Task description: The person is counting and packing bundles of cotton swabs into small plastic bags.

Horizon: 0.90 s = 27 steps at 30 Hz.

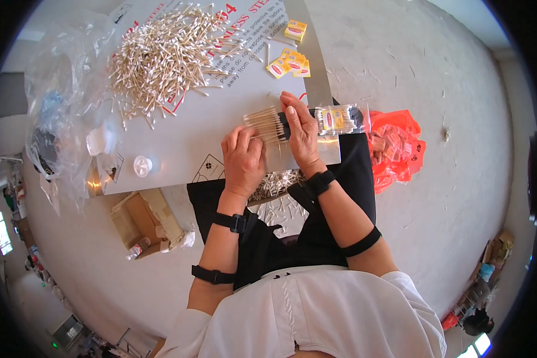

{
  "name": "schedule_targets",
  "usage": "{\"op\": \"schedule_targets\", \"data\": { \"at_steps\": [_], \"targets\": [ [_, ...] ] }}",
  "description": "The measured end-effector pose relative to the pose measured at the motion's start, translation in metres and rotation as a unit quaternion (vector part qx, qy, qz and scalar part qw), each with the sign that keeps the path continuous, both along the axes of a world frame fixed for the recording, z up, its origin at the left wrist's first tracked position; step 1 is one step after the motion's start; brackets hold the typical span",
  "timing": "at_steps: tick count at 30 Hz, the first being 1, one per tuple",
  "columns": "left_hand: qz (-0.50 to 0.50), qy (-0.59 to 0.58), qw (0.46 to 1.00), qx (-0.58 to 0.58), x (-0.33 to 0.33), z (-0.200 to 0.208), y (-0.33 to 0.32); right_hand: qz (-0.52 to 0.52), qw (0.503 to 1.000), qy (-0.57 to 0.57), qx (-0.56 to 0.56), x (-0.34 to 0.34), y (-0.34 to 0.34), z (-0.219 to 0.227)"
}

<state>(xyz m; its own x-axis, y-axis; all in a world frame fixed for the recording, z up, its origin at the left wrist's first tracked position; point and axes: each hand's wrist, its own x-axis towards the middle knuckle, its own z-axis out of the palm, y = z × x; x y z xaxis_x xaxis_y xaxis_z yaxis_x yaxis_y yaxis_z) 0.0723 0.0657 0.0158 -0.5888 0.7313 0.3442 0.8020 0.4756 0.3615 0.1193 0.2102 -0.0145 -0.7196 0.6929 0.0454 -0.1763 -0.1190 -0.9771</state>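
Note:
A flat row of cotton swabs (262, 123) lies at the sheet-covered table's near right edge. My left hand (244, 158) is closed at its near left end, fingertips on the sticks. My right hand (302, 131) wraps round a black holder (284, 126) at the swabs' right end; its exact shape is partly hidden under the fingers. To the right of that hand, a clear plastic packet (338, 119) holds more swabs and a yellow card. Far left on the table sits a big loose pile of cotton swabs (164, 62).
Yellow cards (289, 62) and a yellow stack (295, 30) lie near the far right edge. A white cup (142, 166) and clear plastic bags (71, 89) are at left. Below stand a cardboard box (143, 218) and a red bag (397, 149). Swabs (277, 185) fill a box by my lap.

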Motion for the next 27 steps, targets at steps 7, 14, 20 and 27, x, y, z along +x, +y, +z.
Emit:
{"op": "schedule_targets", "data": {
  "at_steps": [7,14,20,27],
  "targets": [
    [0.063,-0.049,0.990,-0.115,0.018,-0.003,0.019,0.000,1.000,-0.003,-0.002,0.001,0.001,0.004],
    [0.052,-0.037,0.986,-0.152,0.003,-0.009,0.024,0.004,1.000,-0.006,-0.029,0.002,0.002,0.011],
    [0.027,-0.054,0.989,-0.134,0.004,-0.012,0.013,-0.002,0.998,0.020,-0.054,0.002,0.000,0.006],
    [0.114,-0.252,0.923,0.266,-0.029,-0.018,0.008,0.000,0.998,0.027,-0.064,0.000,0.000,0.008]
  ]
}}
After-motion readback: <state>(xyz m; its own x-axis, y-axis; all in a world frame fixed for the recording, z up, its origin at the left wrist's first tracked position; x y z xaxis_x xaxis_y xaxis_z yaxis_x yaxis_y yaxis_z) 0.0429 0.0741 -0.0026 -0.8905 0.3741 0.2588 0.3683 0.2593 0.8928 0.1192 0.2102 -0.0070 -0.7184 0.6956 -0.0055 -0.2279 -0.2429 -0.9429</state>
